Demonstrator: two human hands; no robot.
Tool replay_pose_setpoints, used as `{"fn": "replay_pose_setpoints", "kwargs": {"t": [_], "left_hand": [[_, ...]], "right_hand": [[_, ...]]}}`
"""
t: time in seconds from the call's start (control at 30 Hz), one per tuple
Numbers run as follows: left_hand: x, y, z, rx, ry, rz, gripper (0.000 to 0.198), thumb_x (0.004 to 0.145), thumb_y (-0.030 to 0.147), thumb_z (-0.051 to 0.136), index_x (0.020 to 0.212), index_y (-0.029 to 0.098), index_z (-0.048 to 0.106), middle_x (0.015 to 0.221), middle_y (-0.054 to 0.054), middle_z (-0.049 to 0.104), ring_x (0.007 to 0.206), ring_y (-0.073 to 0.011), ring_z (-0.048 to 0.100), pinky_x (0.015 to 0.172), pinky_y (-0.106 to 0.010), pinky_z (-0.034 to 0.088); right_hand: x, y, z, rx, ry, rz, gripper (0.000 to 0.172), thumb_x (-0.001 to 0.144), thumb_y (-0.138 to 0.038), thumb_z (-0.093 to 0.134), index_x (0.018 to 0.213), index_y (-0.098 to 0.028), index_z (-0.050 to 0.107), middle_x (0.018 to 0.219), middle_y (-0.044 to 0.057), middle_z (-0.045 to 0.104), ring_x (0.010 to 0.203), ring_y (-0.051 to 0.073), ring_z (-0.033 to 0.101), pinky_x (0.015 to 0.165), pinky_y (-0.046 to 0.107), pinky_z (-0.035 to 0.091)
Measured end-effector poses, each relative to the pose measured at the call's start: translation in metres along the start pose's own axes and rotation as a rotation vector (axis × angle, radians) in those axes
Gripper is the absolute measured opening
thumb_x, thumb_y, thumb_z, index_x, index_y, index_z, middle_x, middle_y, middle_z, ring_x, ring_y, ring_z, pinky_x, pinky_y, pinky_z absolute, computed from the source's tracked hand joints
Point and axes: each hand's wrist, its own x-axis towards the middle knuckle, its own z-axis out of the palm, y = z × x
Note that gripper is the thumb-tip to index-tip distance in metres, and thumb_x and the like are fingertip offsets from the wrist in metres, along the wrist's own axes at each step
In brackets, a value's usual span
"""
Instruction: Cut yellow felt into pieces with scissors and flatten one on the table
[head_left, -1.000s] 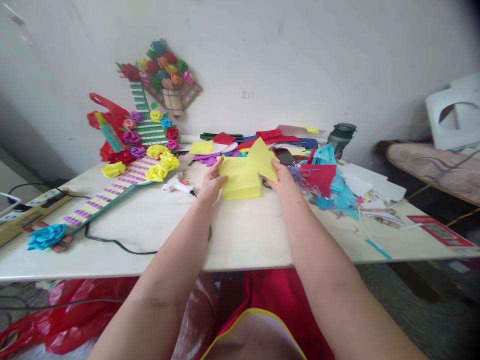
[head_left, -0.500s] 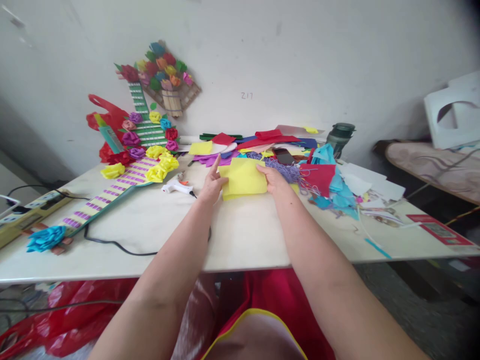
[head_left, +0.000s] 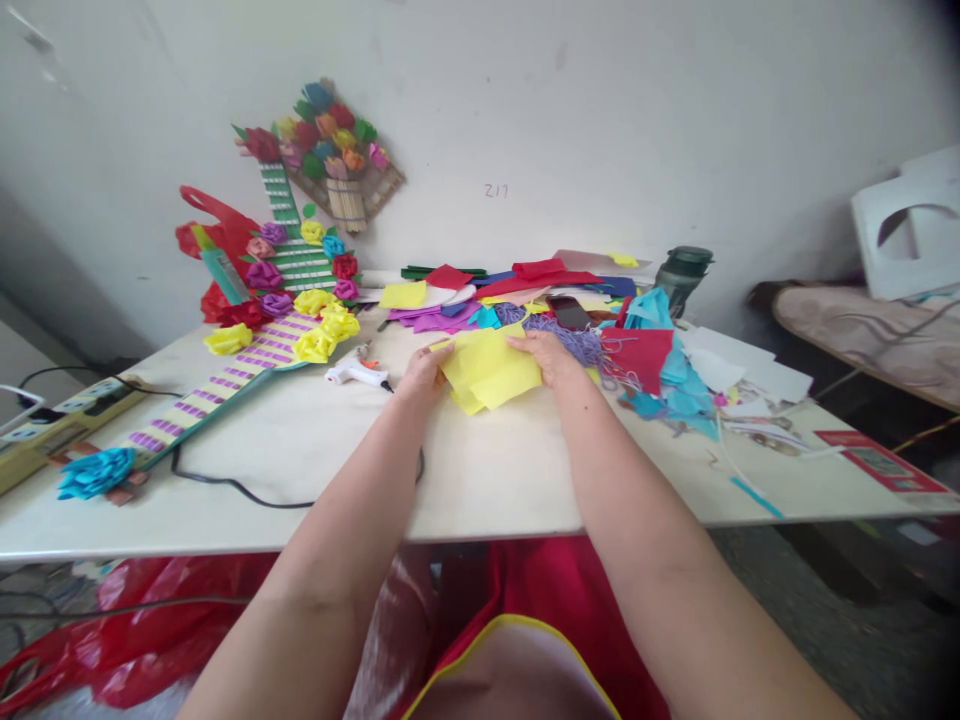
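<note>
A yellow paper sheet [head_left: 487, 375] lies slightly skewed on the white table [head_left: 480, 470], over a second yellow layer beneath it. My left hand [head_left: 421, 374] grips its left edge with the fingers curled. My right hand [head_left: 550, 356] presses on its right upper corner, fingers bent over the paper. A white glue gun [head_left: 352, 375] lies just left of my left hand.
Coloured paper scraps [head_left: 525, 290] and purple threads are heaped behind the sheet. A paper-flower craft [head_left: 292, 300] stands at the left, a black cable [head_left: 225, 485] runs across the table, a green bottle [head_left: 681, 272] stands at the back right, a power strip [head_left: 52, 420] at far left.
The raised yellow flap was folded down flat. Since then the top sheet has turned slightly, and my left index finger, earlier pointing up, has curled onto the paper's edge.
</note>
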Motion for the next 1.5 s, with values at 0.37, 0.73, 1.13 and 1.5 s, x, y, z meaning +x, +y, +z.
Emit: {"fn": "replay_pose_setpoints", "kwargs": {"t": [0.37, 0.73, 1.13, 1.5], "left_hand": [[0.000, -0.006, -0.002, 0.079, -0.187, 0.011, 0.040, 0.055, 0.027, 0.079, 0.090, 0.011, 0.066, 0.086, -0.009, 0.071, 0.081, -0.0205, 0.066, 0.073, -0.029, 0.052], [0.000, -0.007, -0.003, 0.171, -0.313, -0.015, 0.045, 0.056, 0.030, 0.078, 0.097, 0.014, 0.067, 0.086, -0.007, 0.071, 0.079, -0.0185, 0.066, 0.068, -0.025, 0.050], [-0.003, 0.002, -0.005, 0.194, -0.341, -0.068, 0.055, 0.047, 0.016, 0.081, 0.099, 0.013, 0.064, 0.069, 0.000, 0.065, 0.061, -0.0112, 0.062, 0.063, -0.023, 0.047], [-0.007, 0.005, -0.006, 0.334, -0.271, -0.165, 0.031, 0.048, 0.033, 0.082, 0.064, 0.014, 0.063, 0.059, -0.004, 0.065, 0.052, -0.0147, 0.059, 0.054, -0.026, 0.046]], "right_hand": [[-0.001, 0.000, -0.006, -0.094, -0.058, -0.050, 0.025, 0.058, -0.025, 0.077, 0.076, -0.015, 0.064, 0.065, 0.003, 0.069, 0.064, 0.019, 0.066, 0.066, 0.033, 0.054], [0.001, 0.000, -0.002, -0.171, -0.025, -0.055, 0.026, 0.053, -0.031, 0.078, 0.069, -0.016, 0.064, 0.060, 0.001, 0.067, 0.057, 0.018, 0.064, 0.060, 0.031, 0.052], [-0.008, -0.003, 0.003, -0.364, -0.132, -0.019, 0.030, 0.050, -0.034, 0.080, 0.069, -0.015, 0.066, 0.060, 0.002, 0.067, 0.053, 0.016, 0.061, 0.055, 0.028, 0.050], [-0.005, -0.002, 0.001, -0.441, -0.171, -0.039, 0.025, 0.047, -0.031, 0.080, 0.056, -0.016, 0.061, 0.054, -0.001, 0.063, 0.051, 0.016, 0.059, 0.049, 0.025, 0.047]]}}
